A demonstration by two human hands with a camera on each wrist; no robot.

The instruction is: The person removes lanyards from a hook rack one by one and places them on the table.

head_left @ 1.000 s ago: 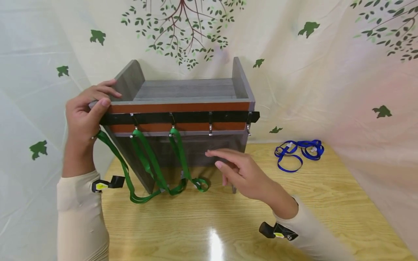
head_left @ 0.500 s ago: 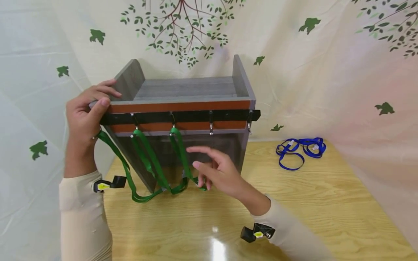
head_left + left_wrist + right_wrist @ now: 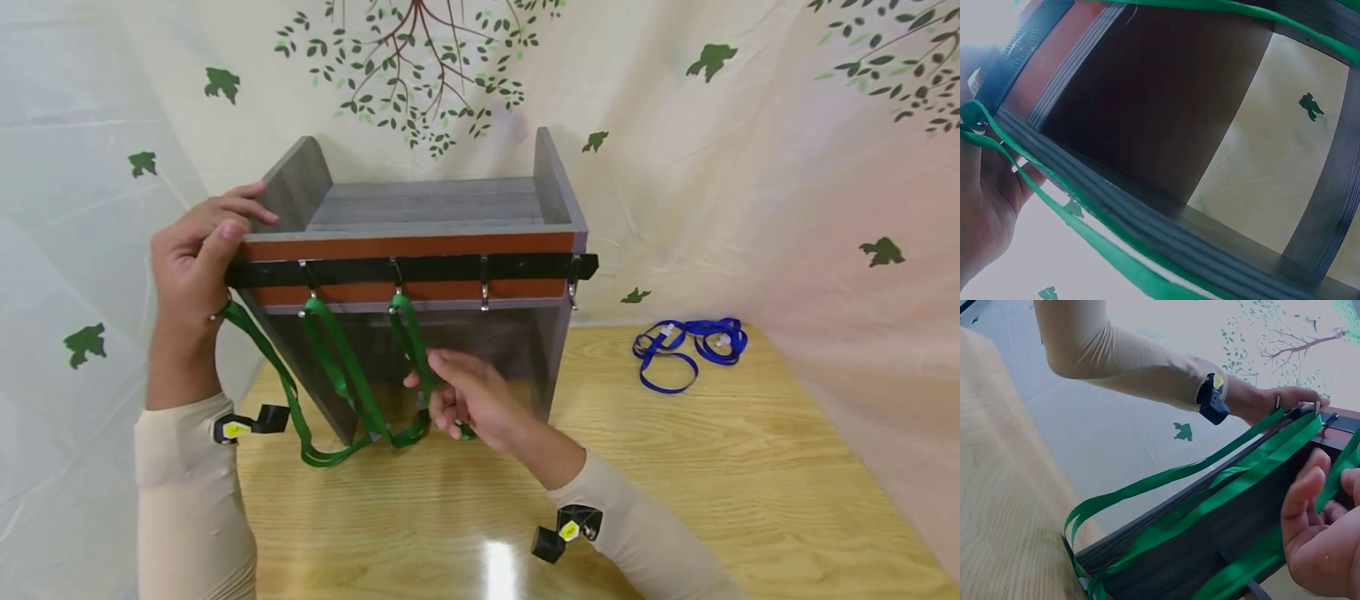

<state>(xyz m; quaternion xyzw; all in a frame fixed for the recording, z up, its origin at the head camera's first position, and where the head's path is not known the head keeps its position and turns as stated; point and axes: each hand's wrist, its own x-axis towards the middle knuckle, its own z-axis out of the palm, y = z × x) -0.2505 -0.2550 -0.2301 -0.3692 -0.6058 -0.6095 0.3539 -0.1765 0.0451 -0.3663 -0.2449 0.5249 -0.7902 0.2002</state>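
My left hand (image 3: 187, 258) grips the left front corner of a grey wooden shelf unit (image 3: 435, 204), thumb at the front and fingers over the top. A black rail (image 3: 438, 267) with silver hooks runs along its front. Green lanyards hang from the three hooks at the left; the leftmost lanyard (image 3: 262, 342) hangs beside my left wrist. With curled fingers my right hand (image 3: 480, 400) holds the third lanyard (image 3: 408, 329) below its hook, the strap passing between thumb and fingers. In the right wrist view this strap (image 3: 1335, 478) partly hides behind the fingers.
Blue lanyards (image 3: 667, 358) lie in loose coils on the wooden table (image 3: 712, 483), right of the shelf unit. Two hooks at the rail's right carry nothing. A cloth backdrop (image 3: 675, 183) with printed leaves stands behind and at both sides.
My right hand has moved left from below the third hook from the right side to the third green lanyard, and its fingers have curled round it. The left hand has stayed in place.
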